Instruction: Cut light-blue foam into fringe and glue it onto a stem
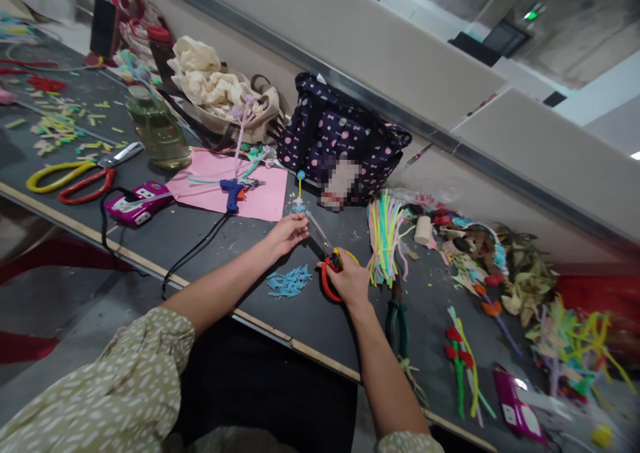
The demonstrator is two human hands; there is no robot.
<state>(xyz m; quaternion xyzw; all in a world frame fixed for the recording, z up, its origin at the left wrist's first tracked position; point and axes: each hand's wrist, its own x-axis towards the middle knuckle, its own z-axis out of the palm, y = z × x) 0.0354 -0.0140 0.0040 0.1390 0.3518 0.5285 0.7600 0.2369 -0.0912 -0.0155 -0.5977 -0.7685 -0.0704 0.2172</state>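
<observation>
My right hand [351,276] grips scissors [329,285] with one red and one yellow handle. Their blades are apart and point up and left toward my left hand [293,233]. Its fingers are pinched together, and a small fuzzy light-blue piece [299,209] shows at the fingertips; its exact kind is too small to tell. Below the two hands lies a loose pile of short blue strips [290,282] on the dark table [305,323]. A yellow stick with a blue fuzzy ball [301,175] stands just beyond my left hand.
A blue glue gun [231,195] rests on pink paper [205,190]. Left are more scissors [73,176] and a glass jar [157,133]. Behind stands a dark patterned bag [340,133]. Pastel pipe cleaners [385,240] and green-handled pliers [397,323] lie to the right.
</observation>
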